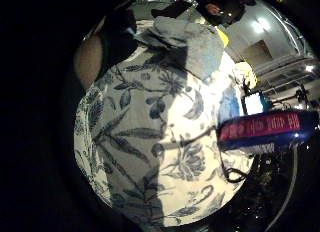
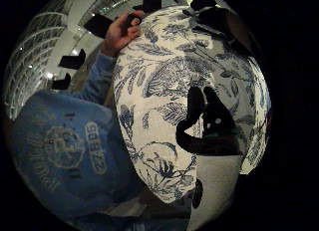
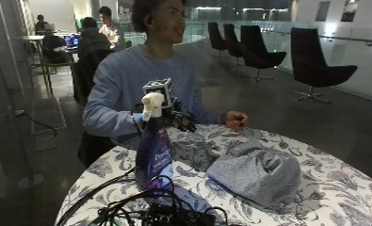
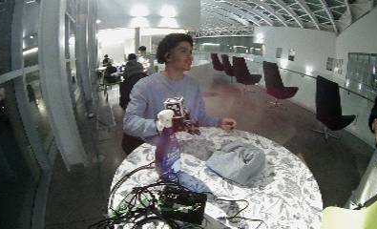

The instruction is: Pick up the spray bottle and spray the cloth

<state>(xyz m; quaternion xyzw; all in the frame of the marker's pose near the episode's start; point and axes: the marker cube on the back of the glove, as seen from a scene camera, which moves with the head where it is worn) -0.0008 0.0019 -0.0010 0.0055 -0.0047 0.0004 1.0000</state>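
Observation:
A spray bottle (image 3: 153, 155) with a white trigger head and a purple-blue body stands upright near the left front of the round table (image 3: 336, 197), which has a floral cover. My gloved right hand (image 3: 181, 120) hovers just behind and to the right of the bottle's head, fingers loosely bent and holding nothing. In the little finger side palm view the bottle (image 1: 265, 131) lies to one side of the palm, not in it. A crumpled grey-blue cloth (image 3: 257, 172) lies mid-table, right of the bottle. The cloth (image 1: 190, 44) also shows beyond the palm. The bare left hand (image 3: 236, 120) rests curled at the far table edge.
A black box with a tangle of cables (image 3: 173, 214) sits at the table's front edge, right in front of the bottle. Bare floral tablecloth (image 4: 283, 191) stretches to the right of the cloth. Dark chairs (image 3: 317, 66) stand far behind.

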